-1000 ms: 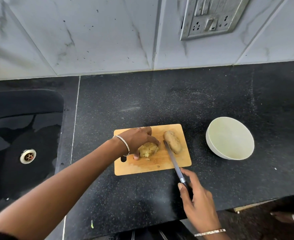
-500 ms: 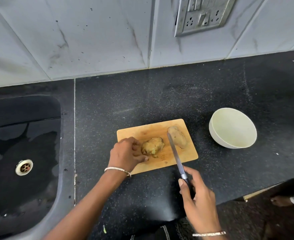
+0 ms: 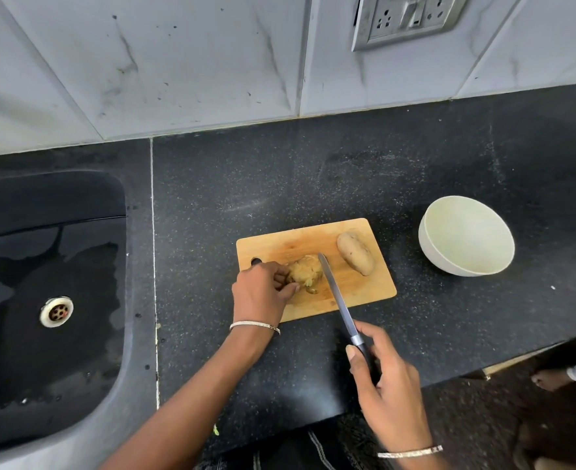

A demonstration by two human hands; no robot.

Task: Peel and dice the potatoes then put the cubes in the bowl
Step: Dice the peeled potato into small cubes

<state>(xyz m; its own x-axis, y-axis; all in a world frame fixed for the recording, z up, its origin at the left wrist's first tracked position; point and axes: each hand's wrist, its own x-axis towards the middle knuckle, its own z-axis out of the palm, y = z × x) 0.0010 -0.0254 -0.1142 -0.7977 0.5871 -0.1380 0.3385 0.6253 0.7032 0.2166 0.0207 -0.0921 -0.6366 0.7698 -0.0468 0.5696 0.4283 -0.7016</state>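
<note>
**Knife tip at half-peeled potato, both hands engaged**

- Cutting board (image 3: 364, 293) sits mid-counter (image 3: 313, 171), long axis left-right, slightly skewed. Its front-left corner is hidden under the left hand (image 3: 263, 293).
- Partly peeled potato (image 3: 305, 274) is on the board, left of centre. Left-hand fingers are curled and pinch its left end, so that end is covered and I can't call its long axis.
- Unpeeled potato (image 3: 356, 253) is at the board's back-right corner. Long axis is diagonal, back-left to front-right. Nothing touches it.
- Knife (image 3: 334, 290): long axis runs from front-right to back-left and the blade crosses the board's front edge. The tip points at the board's back edge, right beside the peeled potato. Can't tell if the blade touches it.
- Right hand (image 3: 385, 385) is off the board, near the counter's front edge. It's wrapped round the black handle, most of which is buried in the grip.
- Bowl (image 3: 466, 235) is on the counter right of the board, not touching it.
- Sink (image 3: 49, 300) is at the counter's left end, cut off by the frame.
</note>
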